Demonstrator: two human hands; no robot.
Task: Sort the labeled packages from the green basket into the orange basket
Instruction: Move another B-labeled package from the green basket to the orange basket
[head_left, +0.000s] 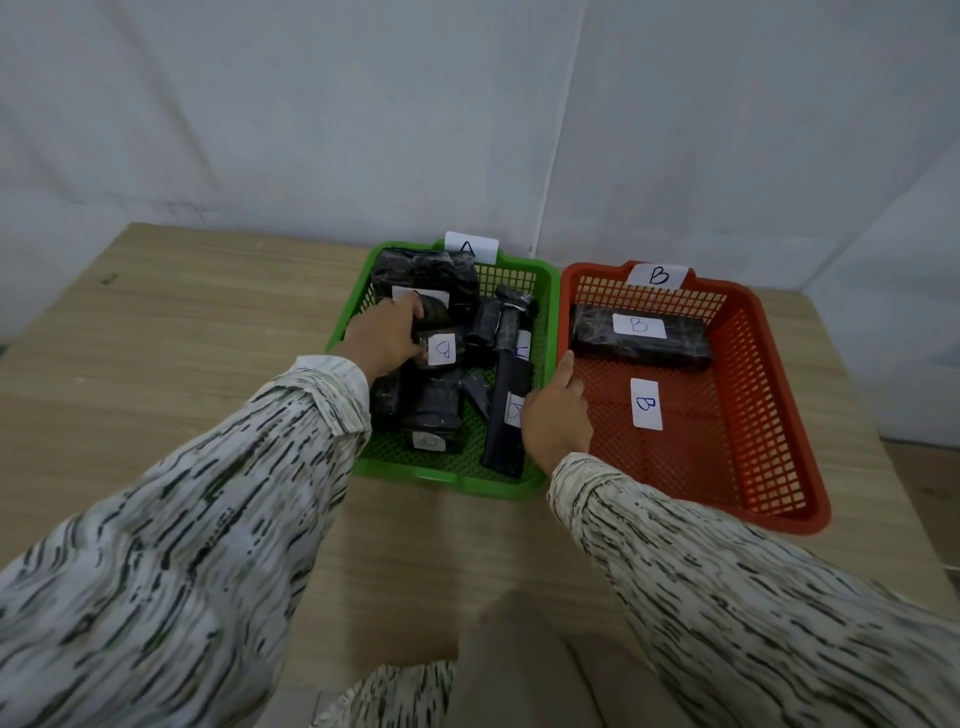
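Note:
The green basket (546, 291), tagged A, holds several black wrapped packages with white labels. My left hand (384, 335) is inside it, fingers closed around a small black package (441, 349) with a white label. My right hand (557, 415) rests on the seam between the two baskets, touching a long dark package (506, 415); whether it grips it I cannot tell. The orange basket (769, 405), tagged B, holds one black package labelled B (641, 335) at its far end and a loose white B label (647, 404) on its floor.
Both baskets stand side by side on a light wooden table (182, 338) against a pale wall. Patterned sleeves cover both forearms. Bare table lies left of the green basket and in front of both.

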